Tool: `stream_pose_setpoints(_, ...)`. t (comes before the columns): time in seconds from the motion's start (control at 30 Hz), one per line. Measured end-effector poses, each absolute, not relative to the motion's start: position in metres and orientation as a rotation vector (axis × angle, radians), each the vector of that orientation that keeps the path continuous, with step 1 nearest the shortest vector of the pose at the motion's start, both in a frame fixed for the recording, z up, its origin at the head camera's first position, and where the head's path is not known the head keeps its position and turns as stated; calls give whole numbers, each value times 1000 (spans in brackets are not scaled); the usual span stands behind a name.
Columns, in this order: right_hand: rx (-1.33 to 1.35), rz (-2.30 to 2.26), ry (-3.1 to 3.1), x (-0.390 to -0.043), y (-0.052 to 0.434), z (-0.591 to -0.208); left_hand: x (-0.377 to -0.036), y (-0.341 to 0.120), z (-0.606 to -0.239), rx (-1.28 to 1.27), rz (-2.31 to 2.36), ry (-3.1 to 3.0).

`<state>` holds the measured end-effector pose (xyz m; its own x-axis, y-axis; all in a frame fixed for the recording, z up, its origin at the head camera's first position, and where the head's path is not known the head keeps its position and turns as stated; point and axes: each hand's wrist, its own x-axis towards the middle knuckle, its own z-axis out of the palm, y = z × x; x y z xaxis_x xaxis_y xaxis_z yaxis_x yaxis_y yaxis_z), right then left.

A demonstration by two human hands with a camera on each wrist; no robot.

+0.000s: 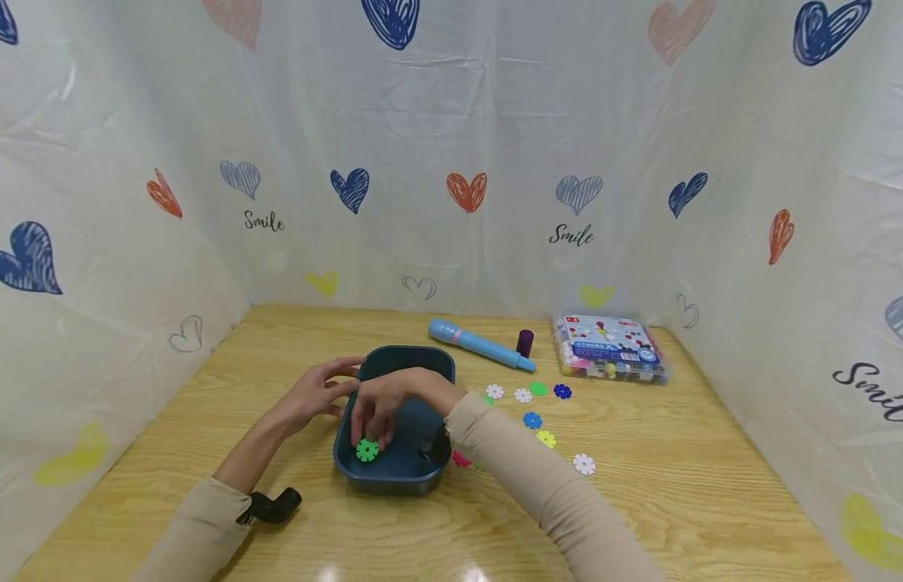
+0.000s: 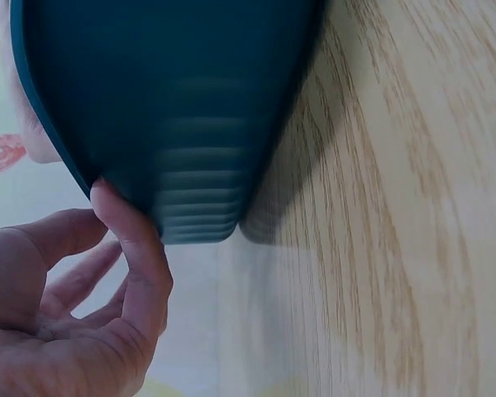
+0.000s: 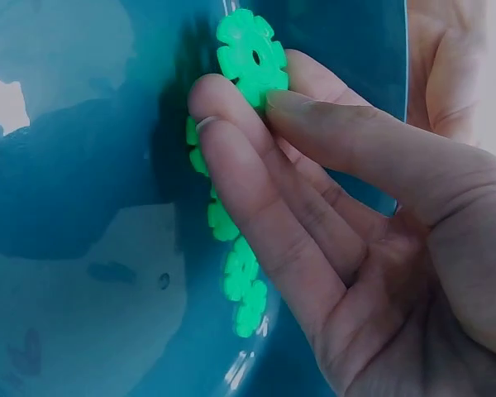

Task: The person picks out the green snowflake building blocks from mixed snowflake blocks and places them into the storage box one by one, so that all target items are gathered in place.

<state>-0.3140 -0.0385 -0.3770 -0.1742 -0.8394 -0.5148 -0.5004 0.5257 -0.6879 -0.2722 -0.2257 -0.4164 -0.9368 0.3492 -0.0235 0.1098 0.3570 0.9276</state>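
Observation:
A dark teal plastic tray point(image 1: 436, 365) sits in the middle of the wooden table point(image 1: 677, 501). My right hand point(image 1: 371, 436) reaches down into it and pinches a green snowflake disc point(image 1: 367, 449) between thumb and fingers. In the right wrist view the green disc point(image 3: 252, 54) is held against the glossy tray floor point(image 3: 74, 190), which mirrors it. My left hand point(image 1: 342, 384) is at the tray's left rim. In the left wrist view its thumb point(image 2: 124, 223) touches the tray's outer wall point(image 2: 174, 107), and the other fingers hang loosely curled.
Right of the tray lie several loose discs, among them a white one point(image 1: 584, 464), a blue one point(image 1: 532, 420) and a yellow one point(image 1: 546, 439). A light-blue pen point(image 1: 480, 346), a purple cap point(image 1: 525, 343) and a clear box of pieces point(image 1: 609, 349) sit farther back. Heart-printed sheets wall in the table.

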Motion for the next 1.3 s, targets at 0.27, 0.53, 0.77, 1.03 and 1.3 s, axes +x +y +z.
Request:
stream_pose_setpoints(0.27, -1046, -399, 1839, -309, -37, -378, -272, -226, -416, 405, 1632, 2386)
stream_pose_setpoints(0.53, -1043, -457, 1819, -308, -32, -372, -272, -226, -416, 402, 1626, 2399)
stream_pose_setpoints(0.77, -1172, -565, 1924, -314, -9, -347, -272, -226, -416, 405, 1631, 2398)
stream_pose_setpoints(1.03, -1271, -686, 2109, -321, 58, -314, -270, -224, -415, 353, 1631, 2419)
stream_pose_setpoints(1.3, -1157, -744, 2271, -323, 132, -310, -271, -222, -415, 342, 1628, 2392)
